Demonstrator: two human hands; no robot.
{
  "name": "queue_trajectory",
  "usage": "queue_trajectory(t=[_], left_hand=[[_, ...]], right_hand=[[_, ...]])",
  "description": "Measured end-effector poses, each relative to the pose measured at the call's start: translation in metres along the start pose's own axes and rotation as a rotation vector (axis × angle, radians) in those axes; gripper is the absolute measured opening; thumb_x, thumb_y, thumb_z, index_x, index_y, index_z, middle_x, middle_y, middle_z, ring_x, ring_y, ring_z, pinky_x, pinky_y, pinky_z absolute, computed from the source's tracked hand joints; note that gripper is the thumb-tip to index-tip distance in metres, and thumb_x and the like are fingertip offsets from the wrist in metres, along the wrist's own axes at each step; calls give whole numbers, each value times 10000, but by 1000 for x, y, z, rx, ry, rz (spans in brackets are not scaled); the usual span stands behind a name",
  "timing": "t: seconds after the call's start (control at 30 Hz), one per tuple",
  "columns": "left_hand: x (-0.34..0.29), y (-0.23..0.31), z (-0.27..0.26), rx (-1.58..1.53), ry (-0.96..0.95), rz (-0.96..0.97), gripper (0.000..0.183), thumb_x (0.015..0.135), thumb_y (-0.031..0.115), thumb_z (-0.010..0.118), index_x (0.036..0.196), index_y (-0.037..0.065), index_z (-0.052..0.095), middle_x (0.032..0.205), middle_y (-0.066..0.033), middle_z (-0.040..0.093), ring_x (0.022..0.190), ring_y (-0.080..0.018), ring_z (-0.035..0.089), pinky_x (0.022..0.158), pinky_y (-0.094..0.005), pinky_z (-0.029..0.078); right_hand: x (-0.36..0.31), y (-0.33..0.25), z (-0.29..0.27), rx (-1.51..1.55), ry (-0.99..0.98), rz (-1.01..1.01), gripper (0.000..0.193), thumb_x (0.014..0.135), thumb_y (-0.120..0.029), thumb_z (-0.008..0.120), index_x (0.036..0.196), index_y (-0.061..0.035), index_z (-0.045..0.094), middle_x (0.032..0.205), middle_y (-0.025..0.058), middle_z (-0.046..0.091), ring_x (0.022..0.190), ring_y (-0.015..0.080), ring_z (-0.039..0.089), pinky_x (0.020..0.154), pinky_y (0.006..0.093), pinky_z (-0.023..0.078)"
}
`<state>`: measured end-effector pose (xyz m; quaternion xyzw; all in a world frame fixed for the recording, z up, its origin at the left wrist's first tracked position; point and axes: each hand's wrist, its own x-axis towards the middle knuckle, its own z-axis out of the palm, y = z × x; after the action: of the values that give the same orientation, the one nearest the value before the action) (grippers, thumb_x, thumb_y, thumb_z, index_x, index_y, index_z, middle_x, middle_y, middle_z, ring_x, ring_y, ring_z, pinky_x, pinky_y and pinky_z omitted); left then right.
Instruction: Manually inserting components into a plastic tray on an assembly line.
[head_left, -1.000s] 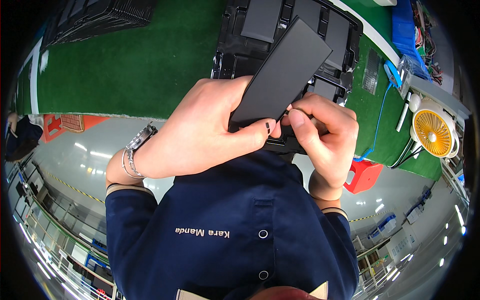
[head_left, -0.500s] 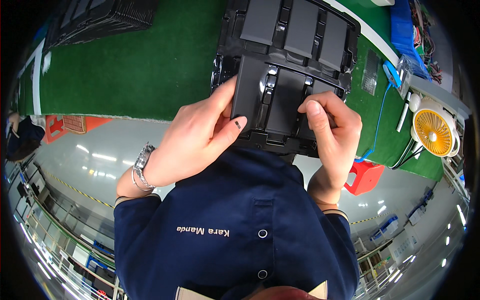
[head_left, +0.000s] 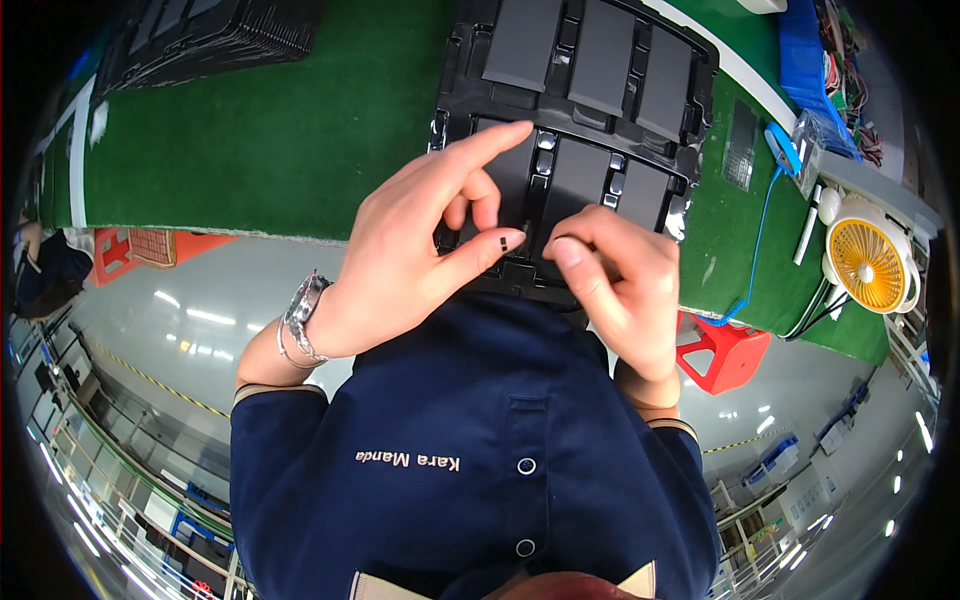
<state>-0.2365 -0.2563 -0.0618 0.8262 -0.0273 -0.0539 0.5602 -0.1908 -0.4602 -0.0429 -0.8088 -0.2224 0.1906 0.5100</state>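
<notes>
A black moulded tray [head_left: 470,97] holds several flat dark-grey rectangular pieces, such as this slab [head_left: 603,55] in its far row. My left hand [head_left: 415,240] hovers over the near left slab [head_left: 508,165], its index finger stretched out and its thumb apart. Tiny dark bits [head_left: 503,244] stick to the left thumb tip. Above the near middle slab [head_left: 580,180], my right hand [head_left: 625,285] has its thumb and index finger closed together. A speck of black shows at those fingertips, too small to name. Both hands partly hide the near row.
Stacked black trays [head_left: 220,40] stand at the far left of the green table [head_left: 250,160]. At the right are a yellow-and-white fan [head_left: 865,265], a blue coiled cord [head_left: 740,308] and a blue bin [head_left: 812,70] of wired parts. A red stool [head_left: 725,355] stands below the table edge.
My left hand has let go of the near left slab, which now lies lower in the tray. My right hand has moved left, toward the left thumb.
</notes>
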Motion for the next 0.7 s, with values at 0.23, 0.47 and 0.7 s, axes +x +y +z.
queue_trajectory(t=[0.23, 0.47, 0.7], left_hand=[[8, 14, 0, -348, -94, -147, 784, 804, 40, 695, 1492, 114, 326, 755, 48, 473, 654, -36, 404, 588, -195, 322], [13, 19, 0, -286, -114, -139, 809, 771, -25, 638, 1498, 115, 312, 746, 52, 469, 645, -35, 399, 571, -201, 318], [17, 19, 1, -241, -145, -129, 820, 764, -54, 625, 1500, 123, 312, 735, 52, 464, 632, -35, 393, 572, -201, 326]], right_hand=[[3, 0, 7, -126, 13, -162, 104, 847, -81, 692, 797, -20, 623, 657, 64, 563, 491, 211, 549, 449, 336, 419], [3, 5, 9, -234, 82, -293, 138, 805, -75, 721, 765, -37, 595, 639, 58, 542, 472, 222, 539, 432, 342, 415], [4, 12, 7, -353, 109, -384, 184, 759, -90, 732, 690, -49, 567, 592, 43, 500, 437, 198, 513, 414, 329, 399]])
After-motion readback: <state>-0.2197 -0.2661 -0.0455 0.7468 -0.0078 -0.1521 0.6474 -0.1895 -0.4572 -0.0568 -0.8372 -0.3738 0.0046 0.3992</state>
